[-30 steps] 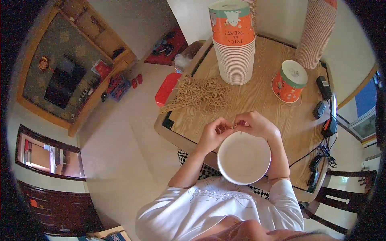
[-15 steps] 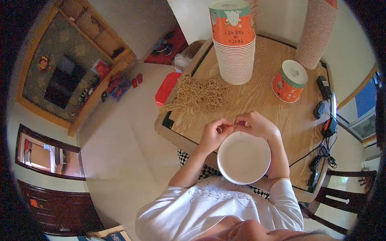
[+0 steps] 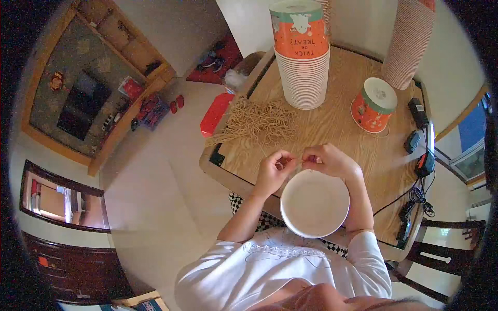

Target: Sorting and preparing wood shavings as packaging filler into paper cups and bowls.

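Note:
A round paper tub (image 3: 315,205) sits at the table's near edge, its white inside facing up. Both my hands meet at its far rim. My left hand (image 3: 274,173) is closed in a pinch, just left of the rim. Thumb and fingers of my right hand (image 3: 332,161) are pinched too, against the rim, with the wrist curving round the tub's right side. Whatever thin thing lies between the fingertips is too small to make out. Beyond my left hand is a tangled heap of tan twine (image 3: 259,122).
A tall stack of paper tubs (image 3: 306,78) stands upside down behind the twine. One orange and green tub (image 3: 374,106) rests upside down to its right, with another tall stack (image 3: 410,44) behind. Black adapters and cables (image 3: 417,199) line the right edge. A red container (image 3: 215,115) is beside the table's left edge.
My left hand has drawn slightly left, widening the gap between its fingertips and my right hand's. The tub and my right hand have hardly moved.

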`<control>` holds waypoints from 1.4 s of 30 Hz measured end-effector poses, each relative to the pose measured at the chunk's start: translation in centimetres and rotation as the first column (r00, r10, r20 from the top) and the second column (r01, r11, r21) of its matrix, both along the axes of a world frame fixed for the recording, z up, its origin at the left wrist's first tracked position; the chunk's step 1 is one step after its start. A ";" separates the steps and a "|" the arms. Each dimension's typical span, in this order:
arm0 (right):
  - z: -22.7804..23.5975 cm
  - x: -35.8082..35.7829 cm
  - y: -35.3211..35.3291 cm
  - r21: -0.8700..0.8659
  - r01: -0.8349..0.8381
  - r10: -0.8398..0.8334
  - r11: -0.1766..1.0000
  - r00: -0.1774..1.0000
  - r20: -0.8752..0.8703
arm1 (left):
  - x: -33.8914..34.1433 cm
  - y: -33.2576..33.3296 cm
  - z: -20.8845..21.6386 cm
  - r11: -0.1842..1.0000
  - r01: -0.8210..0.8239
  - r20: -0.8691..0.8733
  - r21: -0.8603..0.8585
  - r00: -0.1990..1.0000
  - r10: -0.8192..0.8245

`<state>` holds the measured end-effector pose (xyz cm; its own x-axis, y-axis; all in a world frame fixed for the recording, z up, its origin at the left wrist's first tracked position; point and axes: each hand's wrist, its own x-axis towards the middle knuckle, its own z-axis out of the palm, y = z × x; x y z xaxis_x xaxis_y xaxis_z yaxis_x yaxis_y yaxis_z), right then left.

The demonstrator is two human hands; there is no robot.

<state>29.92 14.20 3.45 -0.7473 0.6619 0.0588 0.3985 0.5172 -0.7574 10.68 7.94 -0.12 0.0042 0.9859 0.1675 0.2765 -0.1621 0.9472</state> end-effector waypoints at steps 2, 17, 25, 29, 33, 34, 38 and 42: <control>-0.1 0.0 0.0 0.000 0.009 -0.009 1.000 1.000 -0.008 | 0.0 0.0 0.1 1.000 0.002 -0.003 -0.012 1.000 -0.002; 0.3 -0.1 -0.2 0.021 0.010 -0.009 1.000 0.999 -0.053 | 0.5 -0.1 0.3 0.996 0.062 -0.046 0.065 0.997 -0.059; 1.0 -0.3 -0.4 -0.041 0.040 -0.045 0.998 0.990 -0.133 | 0.6 -0.1 0.1 0.997 0.035 -0.022 0.064 0.999 -0.034; 0.8 -0.3 -0.2 0.018 0.000 0.004 1.000 0.976 -0.218 | 0.3 0.0 -0.7 0.998 0.047 -0.006 0.043 0.999 -0.047; 0.7 -0.3 -0.3 -0.026 0.028 -0.032 0.999 0.985 -0.171 | 0.2 0.0 -0.7 0.999 0.051 -0.015 0.017 0.999 -0.050; 0.6 -0.2 -0.3 0.004 0.019 -0.018 1.000 0.986 -0.163 | 0.2 0.0 -0.6 0.999 0.051 -0.017 0.008 0.999 -0.051; 0.8 -0.3 -0.2 0.019 -0.009 0.012 1.000 0.987 -0.161 | 0.1 0.1 -1.1 0.999 0.046 0.017 -0.007 0.999 -0.046; 0.8 -0.2 -0.2 0.012 0.006 -0.004 1.000 0.988 -0.154 | 0.3 0.0 -0.6 0.999 0.046 0.030 -0.014 0.999 -0.046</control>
